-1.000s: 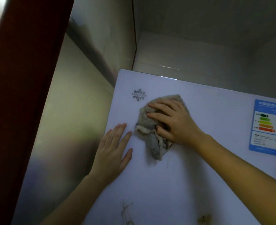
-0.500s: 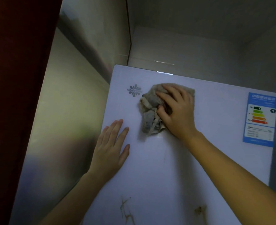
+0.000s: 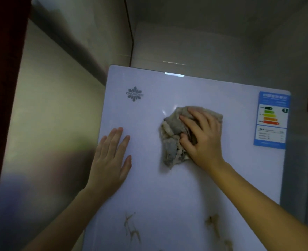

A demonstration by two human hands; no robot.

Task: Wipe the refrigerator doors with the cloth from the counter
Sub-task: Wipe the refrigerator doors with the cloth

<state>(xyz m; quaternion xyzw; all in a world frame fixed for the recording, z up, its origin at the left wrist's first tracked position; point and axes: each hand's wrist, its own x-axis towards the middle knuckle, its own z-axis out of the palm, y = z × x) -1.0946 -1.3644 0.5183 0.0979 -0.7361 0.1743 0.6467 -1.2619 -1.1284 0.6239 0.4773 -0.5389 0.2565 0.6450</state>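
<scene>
The white refrigerator door (image 3: 167, 187) fills the middle of the view, seen from close up. A crumpled grey cloth (image 3: 173, 136) is pressed against its upper middle part under my right hand (image 3: 202, 136), whose fingers clutch the cloth. My left hand (image 3: 111, 160) lies flat on the door near its left edge, fingers spread, holding nothing. A dark logo (image 3: 134, 94) sits near the door's top left corner. Brown marks (image 3: 131, 229) show low on the door.
A blue energy label (image 3: 271, 120) is stuck at the door's upper right. A shiny metallic side panel (image 3: 46, 133) runs along the left, and a dark red edge (image 3: 2, 69) stands at the far left. Pale walls rise behind the refrigerator.
My right hand has slid the cloth from near the logo rightwards across the door, towards the energy label. My left hand stays flat near the left edge.
</scene>
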